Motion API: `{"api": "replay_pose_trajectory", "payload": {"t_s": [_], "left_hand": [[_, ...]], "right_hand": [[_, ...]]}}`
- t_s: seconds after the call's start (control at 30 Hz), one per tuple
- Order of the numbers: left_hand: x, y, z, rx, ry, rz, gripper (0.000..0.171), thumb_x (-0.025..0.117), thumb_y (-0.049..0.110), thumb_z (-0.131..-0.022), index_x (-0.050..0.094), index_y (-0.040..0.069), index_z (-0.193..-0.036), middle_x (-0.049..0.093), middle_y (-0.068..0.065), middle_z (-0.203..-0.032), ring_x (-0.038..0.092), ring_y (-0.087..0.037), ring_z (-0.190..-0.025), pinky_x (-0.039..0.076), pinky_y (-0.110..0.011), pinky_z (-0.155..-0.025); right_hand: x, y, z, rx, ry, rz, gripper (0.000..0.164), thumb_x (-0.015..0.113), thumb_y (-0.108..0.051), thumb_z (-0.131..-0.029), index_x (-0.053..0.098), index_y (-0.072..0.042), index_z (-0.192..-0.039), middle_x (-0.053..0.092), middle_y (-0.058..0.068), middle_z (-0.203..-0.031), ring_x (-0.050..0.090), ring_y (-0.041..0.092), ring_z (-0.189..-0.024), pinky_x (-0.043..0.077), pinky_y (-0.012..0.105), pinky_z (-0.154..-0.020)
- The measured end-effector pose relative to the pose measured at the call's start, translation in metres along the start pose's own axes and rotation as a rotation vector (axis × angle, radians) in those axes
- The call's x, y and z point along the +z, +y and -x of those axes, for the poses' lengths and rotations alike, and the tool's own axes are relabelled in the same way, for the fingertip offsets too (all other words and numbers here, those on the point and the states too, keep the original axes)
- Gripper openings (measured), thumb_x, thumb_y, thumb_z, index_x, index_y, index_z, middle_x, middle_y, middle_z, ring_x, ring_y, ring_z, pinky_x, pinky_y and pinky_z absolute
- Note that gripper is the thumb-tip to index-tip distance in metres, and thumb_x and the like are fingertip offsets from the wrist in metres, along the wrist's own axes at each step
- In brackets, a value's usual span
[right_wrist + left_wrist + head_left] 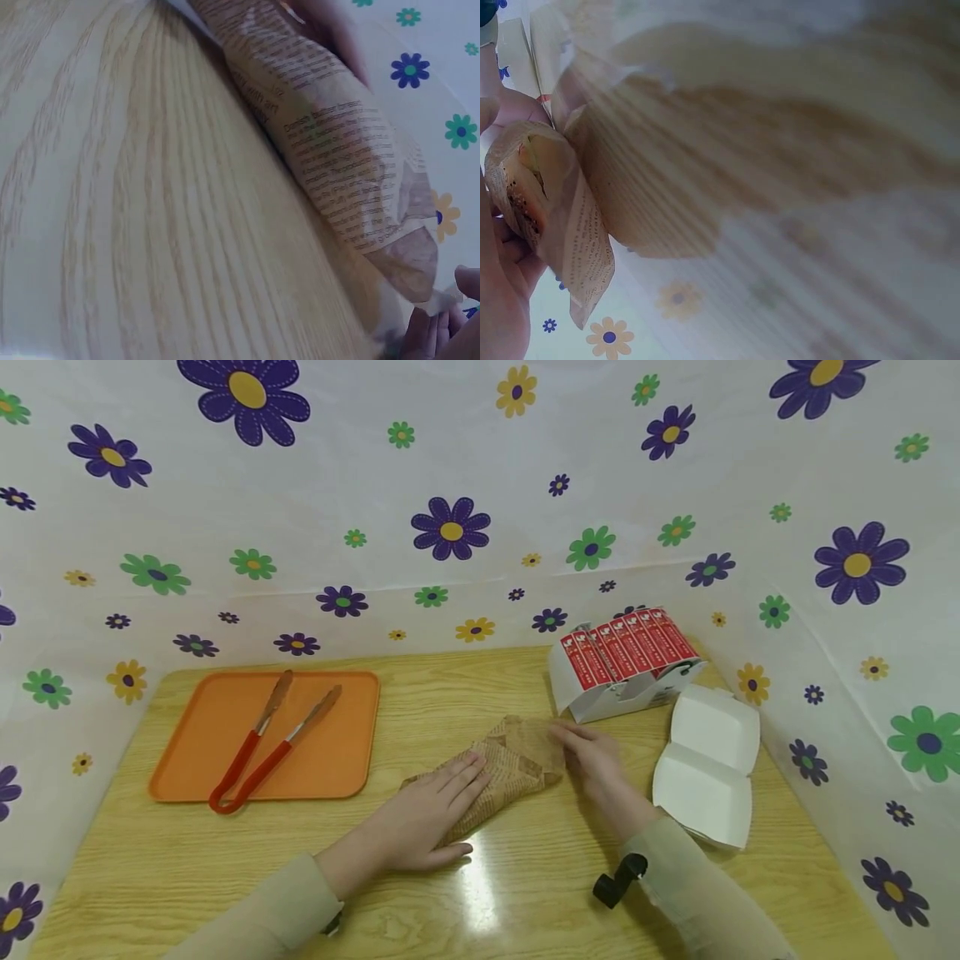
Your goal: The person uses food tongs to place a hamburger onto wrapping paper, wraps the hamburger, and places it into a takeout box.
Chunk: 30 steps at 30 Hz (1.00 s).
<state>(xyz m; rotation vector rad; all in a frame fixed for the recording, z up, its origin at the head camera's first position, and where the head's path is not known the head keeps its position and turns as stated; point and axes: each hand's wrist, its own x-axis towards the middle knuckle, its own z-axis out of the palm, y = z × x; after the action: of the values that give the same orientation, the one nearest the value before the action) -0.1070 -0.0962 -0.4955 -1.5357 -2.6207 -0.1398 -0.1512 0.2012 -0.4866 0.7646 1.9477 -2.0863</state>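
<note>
A sandwich in brown paper wrap [498, 789] printed with newspaper-like text lies on the wooden table, in front of me. My left hand [423, 814] rests across its left part, fingers stretched over the paper and thumb spread toward me. At the right end, my right hand [596, 762] pinches the paper between thumb and fingers. Through the wrap's open end in the left wrist view, a seeded bun [526, 199] shows with something green inside. The right wrist view has the printed side of the wrap [337, 142], its folded end near the right fingers [429, 334].
On the left, an orange tray [187, 743] bears red-handled tongs [251, 764]. At the back right, a white box [581, 702] holds several red packets [626, 647]. An opened white clamshell container [705, 785] lies right of my right hand. Flower-patterned sheeting [450, 460] surrounds the table.
</note>
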Motion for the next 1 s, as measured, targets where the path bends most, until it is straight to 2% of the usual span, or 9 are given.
{"api": "replay_pose_trajectory", "payload": {"t_s": [0.1,0.2,0.3,0.43,0.57,0.7,0.8,0.9,1.0], "left_hand": [[0.0,0.0,0.0,-0.001,0.001,-0.003,0.095,0.059,0.061,-0.101,0.028,-0.001,-0.166,0.028,-0.02,-0.174,0.026,-0.035,-0.164,0.036,-0.045,-0.13],[0.001,0.0,0.0,0.002,0.002,-0.004,0.096,0.059,0.062,-0.101,0.027,0.0,-0.167,0.027,-0.02,-0.175,0.025,-0.035,-0.164,0.036,-0.045,-0.13],[0.001,-0.001,0.0,0.004,0.004,0.003,0.096,0.059,0.062,-0.101,0.027,-0.001,-0.167,0.026,-0.02,-0.175,0.025,-0.036,-0.164,0.035,-0.045,-0.13],[0.002,-0.001,0.0,-0.003,0.001,0.01,0.096,0.06,0.062,-0.101,0.026,0.0,-0.167,0.026,-0.02,-0.175,0.024,-0.035,-0.164,0.036,-0.045,-0.13],[0.002,0.0,0.0,0.0,0.008,0.01,0.097,0.061,0.061,-0.101,0.027,-0.001,-0.167,0.027,-0.02,-0.175,0.025,-0.035,-0.164,0.037,-0.045,-0.13],[0.0,0.0,-0.001,0.007,0.02,0.007,0.097,0.062,0.061,-0.1,0.029,-0.001,-0.166,0.029,-0.021,-0.174,0.028,-0.036,-0.163,0.038,-0.045,-0.129],[-0.001,0.0,-0.001,0.006,0.017,0.009,0.097,0.062,0.061,-0.1,0.029,-0.001,-0.166,0.029,-0.021,-0.174,0.028,-0.036,-0.163,0.038,-0.045,-0.129],[-0.002,0.0,-0.001,0.002,0.013,0.012,0.096,0.062,0.061,-0.1,0.029,-0.001,-0.166,0.029,-0.021,-0.174,0.028,-0.036,-0.163,0.038,-0.045,-0.129],[-0.001,0.001,-0.001,0.0,0.015,0.008,0.096,0.062,0.061,-0.1,0.03,-0.001,-0.166,0.029,-0.021,-0.173,0.028,-0.036,-0.163,0.038,-0.045,-0.129]], "right_hand": [[0.007,0.003,-0.003,-0.029,0.042,0.002,0.058,0.072,-0.018,-0.102,0.053,0.004,-0.152,0.054,0.016,-0.153,0.061,0.002,-0.1,0.052,0.008,-0.076],[0.013,0.004,-0.004,-0.031,0.079,-0.06,0.056,0.071,-0.014,-0.102,0.053,0.006,-0.151,0.047,0.018,-0.159,0.058,0.012,-0.115,0.053,0.008,-0.08],[0.017,0.003,-0.004,-0.029,0.069,-0.113,0.053,0.07,-0.012,-0.103,0.055,0.006,-0.15,0.045,0.016,-0.163,0.053,0.022,-0.137,0.053,0.017,-0.104],[0.019,0.003,-0.005,-0.043,0.043,-0.141,0.048,0.07,-0.012,-0.103,0.06,0.002,-0.147,0.044,0.013,-0.164,0.044,0.025,-0.151,0.04,0.032,-0.126],[0.018,0.006,-0.006,-0.083,0.019,-0.12,0.042,0.07,-0.013,-0.103,0.064,0.001,-0.143,0.056,0.009,-0.149,0.055,0.017,-0.136,0.049,0.025,-0.116],[0.015,0.011,-0.009,-0.144,-0.006,-0.116,0.037,0.069,-0.013,-0.104,0.067,0.004,-0.137,0.067,-0.007,-0.12,0.064,0.003,-0.111,0.055,0.014,-0.096],[0.016,0.014,-0.01,-0.172,-0.008,-0.156,0.028,0.071,-0.009,-0.102,0.074,0.001,-0.128,0.07,-0.014,-0.104,0.068,-0.001,-0.1,0.057,0.012,-0.09],[0.018,0.016,-0.009,-0.19,-0.009,-0.2,0.018,0.071,-0.006,-0.102,0.08,-0.004,-0.117,0.073,-0.013,-0.103,0.069,-0.001,-0.098,0.059,0.013,-0.089],[0.019,0.018,-0.007,-0.21,-0.016,-0.224,0.018,0.067,-0.008,-0.104,0.081,-0.006,-0.116,0.075,-0.009,-0.107,0.07,-0.001,-0.098,0.059,0.014,-0.088]]}}
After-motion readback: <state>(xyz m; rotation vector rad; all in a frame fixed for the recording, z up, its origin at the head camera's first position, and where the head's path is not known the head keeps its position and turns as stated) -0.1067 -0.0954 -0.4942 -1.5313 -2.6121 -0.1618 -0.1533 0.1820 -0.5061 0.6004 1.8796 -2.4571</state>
